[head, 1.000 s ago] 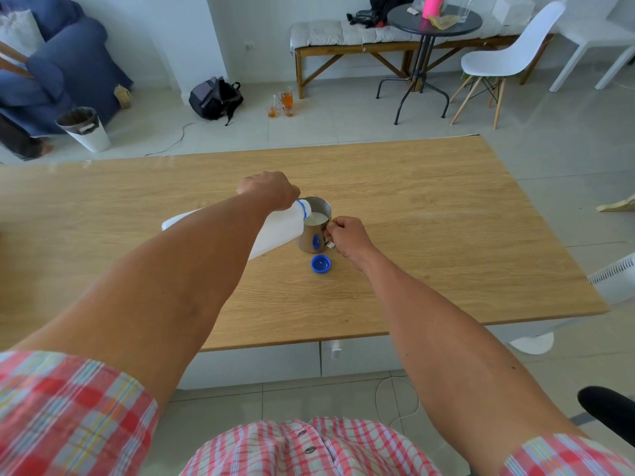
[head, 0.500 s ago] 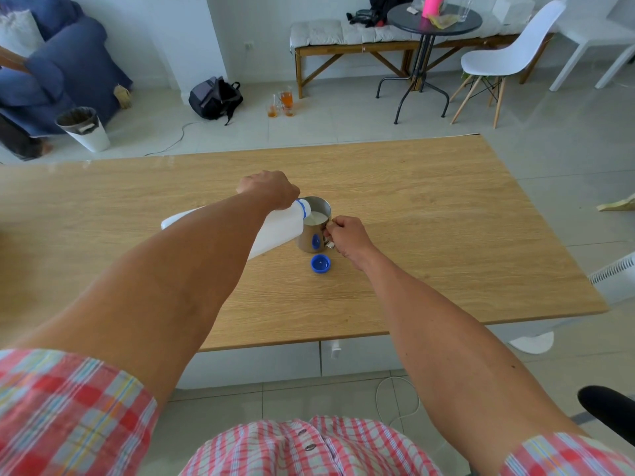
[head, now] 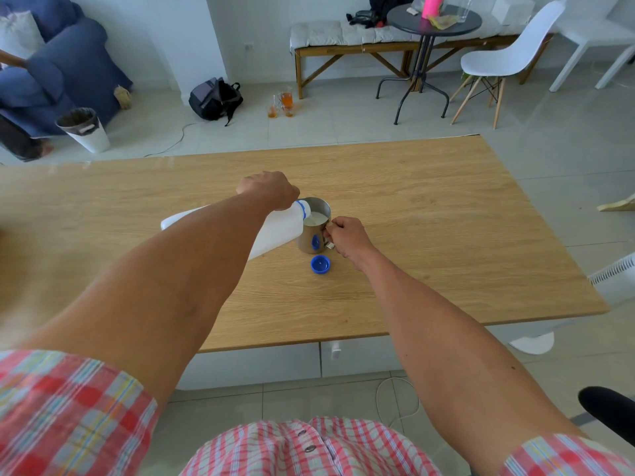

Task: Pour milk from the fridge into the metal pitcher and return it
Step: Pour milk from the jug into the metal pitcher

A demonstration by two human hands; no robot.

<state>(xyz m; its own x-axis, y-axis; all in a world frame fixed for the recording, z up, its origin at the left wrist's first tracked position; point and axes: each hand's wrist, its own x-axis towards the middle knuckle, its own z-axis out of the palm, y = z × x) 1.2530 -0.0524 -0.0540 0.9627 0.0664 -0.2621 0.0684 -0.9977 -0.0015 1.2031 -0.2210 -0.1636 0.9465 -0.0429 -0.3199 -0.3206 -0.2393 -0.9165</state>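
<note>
Now, step: pouring milk from the bottle into the pitcher, judged well under way, since white milk already shows high inside the rim.
Left hand (head: 269, 190): wrapped over the upper part of the bottle (head: 275, 231), which lies tipped nearly flat, its base out to the left and its blue-ringed mouth resting at the pitcher's near-left rim.
Right hand (head: 345, 237): fingers curled around the handle of the pitcher (head: 315, 228), steadying it upright on the table (head: 446, 235).
Cap (head: 320, 263): blue, lying open side up on the table just in front of the pitcher, clear of both hands.
Doing it well: keep the mouth over the rim and keep the tilt shallow so the stream stays thin; hold the handle firmly so the bottle's weight on the rim cannot tip the pitcher.
When to stop: watch the milk level, which looks close to the top; right the bottle smoothly rather than jerking it, to avoid a dribble down its neck.
Risk: overfilling, or nudging the cap off its spot.
Left to do: cap the bottle and take it back to the fridge.
</note>
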